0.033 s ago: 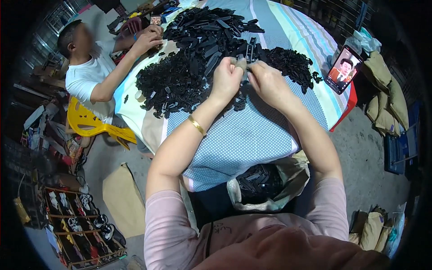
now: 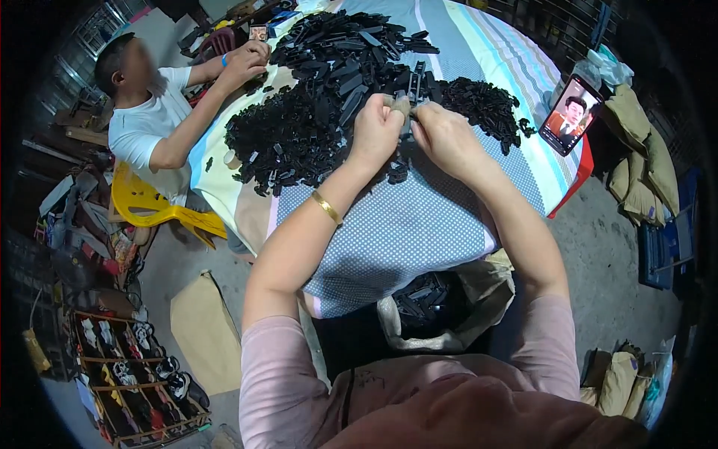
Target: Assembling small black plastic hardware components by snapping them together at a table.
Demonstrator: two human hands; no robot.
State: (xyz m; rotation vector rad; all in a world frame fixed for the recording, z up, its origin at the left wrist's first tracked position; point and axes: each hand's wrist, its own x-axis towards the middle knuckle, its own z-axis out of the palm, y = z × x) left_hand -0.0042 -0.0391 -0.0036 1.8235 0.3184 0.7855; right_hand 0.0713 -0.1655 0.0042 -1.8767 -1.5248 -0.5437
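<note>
Over the near edge of the table pile, my left hand (image 2: 376, 129) and my right hand (image 2: 449, 136) meet with their fingertips pinched together. A small dark plastic piece (image 2: 407, 129) shows between them, mostly hidden by the fingers. Something tan covers a fingertip of my left hand. Just beyond my hands lie long black plastic parts (image 2: 350, 78) in a heap. Small black plastic pieces (image 2: 280, 138) are heaped to the left, and another heap of small black pieces (image 2: 486, 108) lies to the right.
A patterned cloth (image 2: 396, 224) covers the table. A phone (image 2: 572, 116) stands at the right edge. Below, an open sack (image 2: 389, 322) holds black parts. At the left a co-worker (image 2: 153, 112) sits on a yellow chair (image 2: 138, 198). A shoe rack (image 2: 134, 382) stands lower left.
The co-worker's hands have shifted slightly. My own hands stay in nearly the same place, still pinched together.
</note>
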